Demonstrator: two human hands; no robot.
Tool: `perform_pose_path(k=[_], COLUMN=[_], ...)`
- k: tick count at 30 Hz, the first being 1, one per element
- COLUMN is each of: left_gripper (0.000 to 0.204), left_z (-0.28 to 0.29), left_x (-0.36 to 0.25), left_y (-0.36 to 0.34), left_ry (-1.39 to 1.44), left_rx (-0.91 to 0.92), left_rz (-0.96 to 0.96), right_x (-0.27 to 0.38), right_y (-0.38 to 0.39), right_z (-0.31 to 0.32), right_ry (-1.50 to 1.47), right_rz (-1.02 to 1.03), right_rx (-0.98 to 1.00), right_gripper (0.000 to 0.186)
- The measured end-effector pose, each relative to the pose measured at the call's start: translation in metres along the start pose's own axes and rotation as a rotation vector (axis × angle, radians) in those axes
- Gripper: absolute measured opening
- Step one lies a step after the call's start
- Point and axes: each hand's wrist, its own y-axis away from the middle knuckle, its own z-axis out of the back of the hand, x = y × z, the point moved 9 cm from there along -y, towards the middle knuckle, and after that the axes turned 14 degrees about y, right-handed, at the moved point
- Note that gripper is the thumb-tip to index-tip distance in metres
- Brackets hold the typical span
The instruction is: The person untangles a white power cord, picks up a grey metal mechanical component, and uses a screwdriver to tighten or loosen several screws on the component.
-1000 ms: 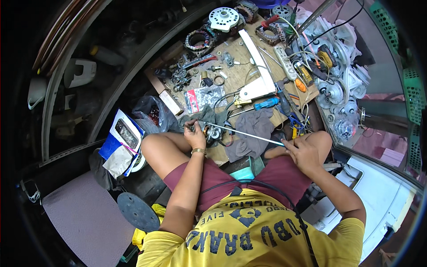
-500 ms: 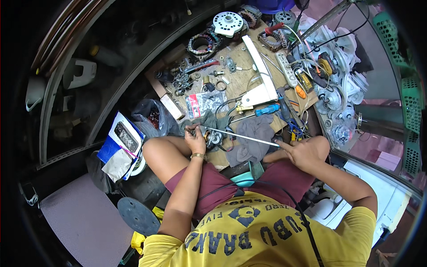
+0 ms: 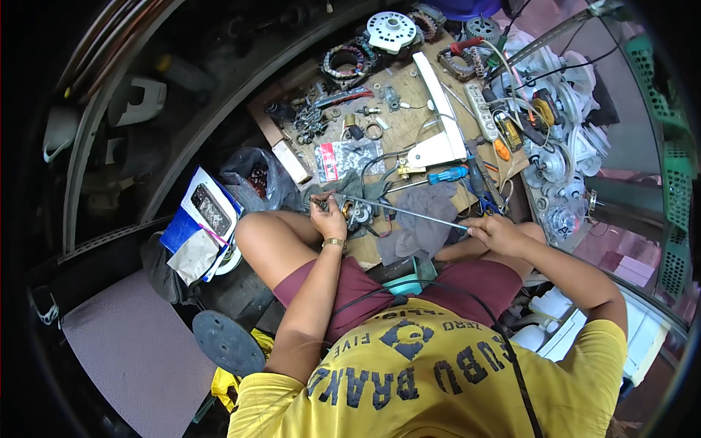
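My left hand [image 3: 326,213] is closed on a small dark metal part [image 3: 318,206], beside a small motor-like assembly [image 3: 359,213] with wires. A long, thin metal rod [image 3: 401,212] runs from my left fingertips across to my right hand [image 3: 491,233], which is closed on its bluish end. Under the rod lie a dark green rag [image 3: 350,184] and a grey cloth [image 3: 423,212] at the board's near edge. Farther back on the board are a blue-handled screwdriver [image 3: 447,174] and a bag of small parts [image 3: 349,160].
A wooden board [image 3: 405,98] holds tools, wound stator rings [image 3: 347,62], a long white plastic part [image 3: 438,95] and a power strip [image 3: 480,109]. White plastic parts [image 3: 555,160] pile at the right. Papers [image 3: 201,226] and a plastic bag [image 3: 259,182] lie at the left.
My right hand has shifted slightly up and right with the rod's end in it. The left hand has barely moved; the whole view has shifted a little.
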Motion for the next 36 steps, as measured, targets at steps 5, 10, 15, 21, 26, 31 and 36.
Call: perform_pose_path(k=[5,10,15,21,26,31,36], left_gripper=[0.01,0.048,0.066,0.1,0.104,0.111,0.098], left_z=[-0.006,-0.014,-0.002,-0.101,-0.116,-0.068,-0.07], left_x=[-0.002,-0.002,0.004,0.006,-0.002,-0.024,-0.099], left_y=[0.016,0.024,-0.039,0.036,0.029,0.006,0.026], left_ry=[-0.019,0.201,-0.19,-1.349,-1.367,-1.139,-1.097], left_rx=[0.162,0.64,0.776,1.46,1.292,1.05,0.856], left_rz=[0.164,0.69,0.905,0.988,0.623,0.415,0.164], right_x=[-0.052,-0.124,-0.065,-0.055,-0.034,0.007,0.013], right_y=[-0.004,0.032,-0.009,-0.01,-0.051,-0.069,-0.081], right_z=[0.016,-0.033,-0.061,-0.072,-0.09,-0.071,-0.023], right_ry=[0.305,0.253,0.196,0.199,0.217,0.368,0.355], right_rz=[-0.011,-0.101,-0.003,-0.173,-0.21,-0.194,-0.07], right_rx=[-0.073,-0.353,-0.542,-0.626,-0.726,-0.85,-0.931], right_gripper=[0.03,0.028,0.023,0.022,0.019,0.017,0.013])
